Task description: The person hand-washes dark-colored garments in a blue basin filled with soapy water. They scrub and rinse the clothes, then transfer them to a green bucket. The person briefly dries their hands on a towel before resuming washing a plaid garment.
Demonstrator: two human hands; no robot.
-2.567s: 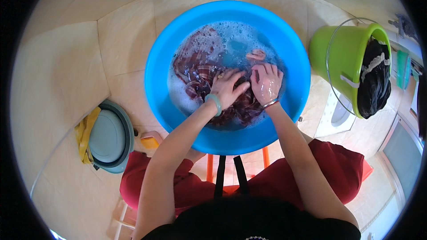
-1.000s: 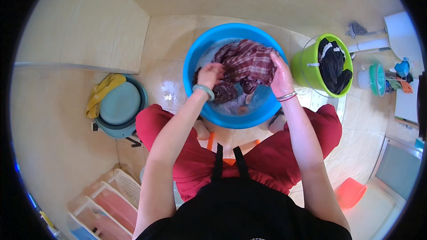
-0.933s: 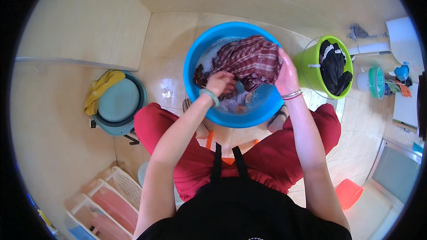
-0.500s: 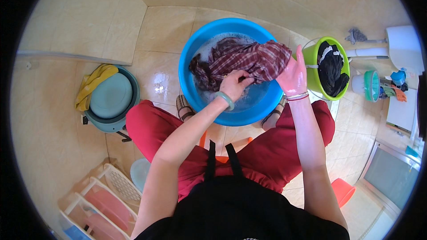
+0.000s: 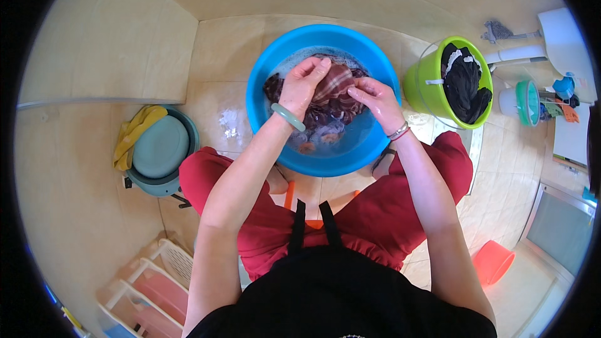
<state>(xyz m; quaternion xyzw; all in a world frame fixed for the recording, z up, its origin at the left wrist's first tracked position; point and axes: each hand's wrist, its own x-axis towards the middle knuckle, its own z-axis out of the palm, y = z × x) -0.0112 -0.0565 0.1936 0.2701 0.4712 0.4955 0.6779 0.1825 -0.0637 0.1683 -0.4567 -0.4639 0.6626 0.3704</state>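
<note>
A maroon plaid garment point(image 5: 333, 85) lies bunched in a round blue basin point(image 5: 260, 69) of soapy water point(image 5: 366, 133). My left hand point(image 5: 300, 89) pinches the cloth at its upper left, between thumb and fingers; a pale green bangle circles that wrist. On the right, the fingers of my right hand point(image 5: 380, 101) close on the garment's edge. A fold of it stretches between both hands above the water. The rest sits partly under the surface, and some paler cloth point(image 5: 328, 131) shows through the water near the front.
A lime green bucket point(image 5: 418, 82) with black clothes point(image 5: 466, 94) stands right of the basin. To the left, a yellow cloth point(image 5: 128, 141) drapes over grey-green basins point(image 5: 159, 144). A coral bucket point(image 5: 493, 263) and a white rack point(image 5: 144, 294) stand lower down.
My right hand, spread flat under the cloth before, now pinches its edge. My left hand has moved up and left, and the raised garment has come down toward the basin's middle.
</note>
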